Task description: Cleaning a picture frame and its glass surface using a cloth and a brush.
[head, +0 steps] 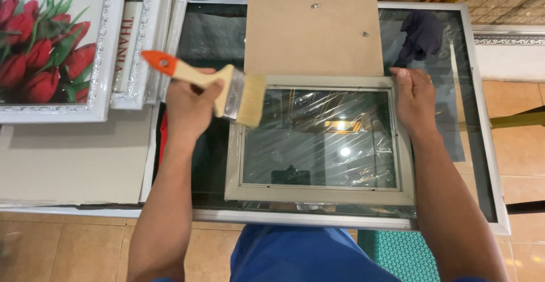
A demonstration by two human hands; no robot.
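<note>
A pale grey-green picture frame [321, 194] lies flat on a dark glass table [479, 145], its opening covered with wrinkled clear film. My left hand [190, 100] grips the wooden handle of a wide paintbrush [241, 94] with an orange tip; its pale bristles hang over the frame's upper left corner. My right hand [414, 97] rests flat on the frame's upper right corner. A brown backing board [312, 35] lies just beyond the frame, touching its far edge.
Several white ornate frames [139, 49] lean in a stack at the left, the front one showing red tulips [40, 49]. A grey cardboard sheet [74, 157] lies below them. A dark cloth [423, 32] sits at the table's far right. Tiled floor surrounds the table.
</note>
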